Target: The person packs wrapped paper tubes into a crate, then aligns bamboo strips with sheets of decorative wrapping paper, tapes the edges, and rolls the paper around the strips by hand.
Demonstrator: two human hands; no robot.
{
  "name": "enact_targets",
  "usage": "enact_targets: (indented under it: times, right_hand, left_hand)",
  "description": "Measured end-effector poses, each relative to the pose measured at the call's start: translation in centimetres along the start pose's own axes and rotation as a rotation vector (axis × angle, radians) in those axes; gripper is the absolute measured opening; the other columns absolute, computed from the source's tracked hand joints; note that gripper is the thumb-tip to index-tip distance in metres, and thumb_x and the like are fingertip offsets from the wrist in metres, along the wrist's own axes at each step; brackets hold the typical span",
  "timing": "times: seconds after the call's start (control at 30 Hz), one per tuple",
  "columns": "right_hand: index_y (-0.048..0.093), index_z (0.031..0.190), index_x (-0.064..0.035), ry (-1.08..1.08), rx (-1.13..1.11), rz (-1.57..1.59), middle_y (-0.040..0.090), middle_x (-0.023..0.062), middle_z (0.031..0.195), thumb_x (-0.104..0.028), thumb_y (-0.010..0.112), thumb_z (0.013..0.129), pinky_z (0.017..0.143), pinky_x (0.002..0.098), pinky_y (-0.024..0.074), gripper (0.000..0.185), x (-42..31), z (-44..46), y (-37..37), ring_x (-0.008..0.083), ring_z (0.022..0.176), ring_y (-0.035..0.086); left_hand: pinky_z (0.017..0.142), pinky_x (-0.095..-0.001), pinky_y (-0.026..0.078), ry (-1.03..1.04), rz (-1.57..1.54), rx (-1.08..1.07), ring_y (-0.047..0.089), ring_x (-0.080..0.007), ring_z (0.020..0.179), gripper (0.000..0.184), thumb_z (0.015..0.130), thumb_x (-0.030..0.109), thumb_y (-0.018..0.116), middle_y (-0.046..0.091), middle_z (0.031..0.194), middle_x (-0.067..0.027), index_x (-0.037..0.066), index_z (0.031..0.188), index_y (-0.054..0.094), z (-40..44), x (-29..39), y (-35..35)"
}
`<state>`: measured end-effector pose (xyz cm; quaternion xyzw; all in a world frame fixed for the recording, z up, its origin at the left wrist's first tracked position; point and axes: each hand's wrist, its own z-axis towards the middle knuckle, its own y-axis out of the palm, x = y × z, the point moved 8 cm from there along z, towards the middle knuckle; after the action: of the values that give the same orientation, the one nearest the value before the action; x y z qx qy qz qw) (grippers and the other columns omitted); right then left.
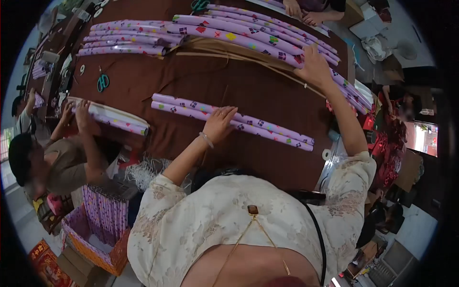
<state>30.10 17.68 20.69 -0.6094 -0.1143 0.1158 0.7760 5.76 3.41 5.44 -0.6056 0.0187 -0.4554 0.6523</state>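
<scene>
Two purple patterned rolls of wrapping paper (272, 126) lie side by side on the brown-covered table in front of me. My left hand (220, 124) rests across the near pair, its fingers laid over the top. Farther off, my right hand (313, 67) reaches to a pile of similar long rolls (234, 37) at the back. Its fingers and thumb are round a roll near the right part of that pile; the fingertips are partly hidden.
Another bundle of rolls (124, 38) lies back left. Teal scissors (103, 82) rest on the brown table cover (191, 79). At left, a co-worker (71, 153) handles a roll; another person's hands (303, 13) are across the table. A basket (95, 253) stands lower left.
</scene>
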Motion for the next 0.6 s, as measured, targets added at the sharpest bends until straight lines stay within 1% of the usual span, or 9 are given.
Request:
enact_targets:
  times: [0.1, 0.2, 0.3, 0.37, 0.4, 0.43, 0.5, 0.53, 0.6]
  right_hand:
    - [0.04, 0.108, 0.0009, -0.064, -0.17, 0.126, 0.044, 0.0201, 0.105, -0.025, 0.064, 0.06, 0.073, 0.045, 0.0453, 0.06, -3.8, -3.8, -0.4, 0.0406, 0.09, 0.051]
    - [0.039, 0.107, 0.0002, -0.037, -0.385, 0.209, 0.044, 0.0186, 0.102, -0.02, 0.064, 0.059, 0.071, 0.0461, 0.0421, 0.058, -7.2, -7.7, -0.9, 0.0392, 0.091, 0.051]
    - [0.042, 0.104, -0.0002, -0.172, -0.434, 0.156, 0.045, 0.0174, 0.101, -0.018, 0.065, 0.058, 0.074, 0.0438, 0.0419, 0.055, -9.8, -10.3, -1.5, 0.0373, 0.092, 0.05]
    - [0.045, 0.101, -0.0004, -0.308, -0.424, 0.093, 0.046, 0.0154, 0.101, -0.015, 0.069, 0.056, 0.078, 0.0394, 0.0409, 0.053, -11.8, -11.3, -2.2, 0.034, 0.095, 0.049]
    - [0.045, 0.099, -0.0012, -0.422, -0.333, 0.094, 0.046, 0.0142, 0.1, -0.015, 0.068, 0.056, 0.076, 0.0372, 0.041, 0.05, -12.5, -11.5, -2.4, 0.0308, 0.091, 0.051]
    - [0.046, 0.097, -0.0021, -0.536, -0.24, 0.089, 0.046, 0.013, 0.098, -0.015, 0.068, 0.057, 0.074, 0.035, 0.0411, 0.047, -13.2, -11.6, -2.8, 0.0276, 0.087, 0.052]
    - [0.047, 0.096, -0.0021, -0.669, -0.217, 0.041, 0.046, 0.0117, 0.096, -0.013, 0.067, 0.056, 0.072, 0.033, 0.0403, 0.046, -14.4, -11.5, -2.7, 0.0244, 0.085, 0.053]
    - [0.048, 0.096, -0.0021, -0.715, -0.217, 0.019, 0.046, 0.0113, 0.096, -0.013, 0.067, 0.056, 0.071, 0.0328, 0.0401, 0.046, -15.1, -11.2, -2.6, 0.0238, 0.084, 0.053]
    - [0.047, 0.101, -0.0011, -0.697, -0.327, -0.037, 0.047, 0.0131, 0.104, -0.016, 0.071, 0.057, 0.077, 0.0345, 0.0393, 0.052, -16.4, -10.2, -2.5, 0.0266, 0.089, 0.052]
  left_hand:
    - [0.089, -0.0386, 0.042, 0.107, -0.097, 0.29, 0.053, -0.0274, 0.103, 0.042, 0.072, 0.011, 0.065, 0.056, 0.11, -0.0086, 0.007, 0.112, 0.055, 0.0, 6.1, -6.3]
    - [0.087, -0.0391, 0.043, 0.259, 0.007, 0.429, 0.054, -0.0277, 0.104, 0.032, 0.071, 0.008, 0.067, 0.056, 0.105, -0.0077, 0.01, 0.102, 0.061, -2.0, 11.9, -10.0]
    - [0.088, -0.0365, 0.042, 0.06, 0.112, 0.465, 0.054, -0.0275, 0.105, 0.037, 0.07, 0.021, 0.07, 0.057, 0.107, -0.0092, 0.01, 0.104, 0.06, -3.0, 10.9, -13.6]
    - [0.087, -0.0349, 0.043, -0.179, -0.106, 0.289, 0.054, -0.0309, 0.102, 0.038, 0.072, 0.024, 0.069, 0.056, 0.107, -0.0122, 0.009, 0.106, 0.06, -3.2, 6.7, -12.8]
    - [0.087, -0.0338, 0.042, -0.333, -0.194, 0.029, 0.053, -0.0304, 0.104, 0.049, 0.075, 0.028, 0.069, 0.055, 0.111, -0.0136, 0.002, 0.114, 0.054, -3.2, 4.3, -10.5]
    - [0.087, -0.0338, 0.042, -0.322, -0.204, 0.026, 0.053, -0.0304, 0.104, 0.049, 0.075, 0.028, 0.069, 0.055, 0.111, -0.0136, 0.002, 0.114, 0.054, -3.1, 3.5, -10.2]
    - [0.09, -0.0299, 0.041, -0.342, -1.071, -0.464, 0.053, -0.0212, 0.104, 0.06, 0.077, 0.033, 0.068, 0.055, 0.113, -0.0118, -0.003, 0.121, 0.046, -3.4, 3.8, -5.1]
    - [0.092, -0.0274, 0.039, -0.361, -1.172, -0.641, 0.051, -0.0159, 0.104, 0.069, 0.077, 0.034, 0.068, 0.055, 0.113, -0.0109, -0.005, 0.125, 0.039, -4.1, 3.0, -2.7]
    - [0.092, -0.0276, 0.04, -0.328, -1.137, -0.711, 0.052, -0.0164, 0.103, 0.069, 0.076, 0.033, 0.069, 0.055, 0.113, -0.0108, -0.004, 0.126, 0.04, -4.4, 3.6, -2.0]
